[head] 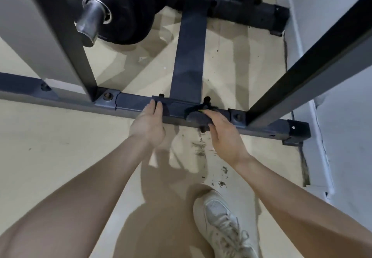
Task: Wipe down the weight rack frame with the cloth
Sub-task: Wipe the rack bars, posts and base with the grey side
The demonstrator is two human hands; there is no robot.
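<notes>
Bare forearms nearest the lens, reaching down and forward from both lower corners; between them a pale laced mesh shoe (223,225) planted on the smooth cream floor (60,157), toe cut off by the bottom edge.

Farther left, a chrome bar sleeve (90,20) poking out of thick black rubber plates (128,8), upper part out of frame. Beside it a square-section upright (66,36), matte black.

Left hand (149,125) flat on the dark painted base bar of the weight rack frame (132,106), fingers straight and together, holding nothing. Flat centre beam (191,56) running away from the base bar to a rear crossbar. Right hand (223,133) angled in, fingers extended, fingertips pressing a dark grey cloth (198,117) against the base bar; cloth nearly the same tone as the steel, its outline hard to separate, a yellow-green speck at the fingertip. Black knob just behind it.

Scuffed dark marks on the floor below. Rightward, a slanted black upright (314,60), then a pale wall (342,116) close to the bar's end; little room there, open floor leftward.
</notes>
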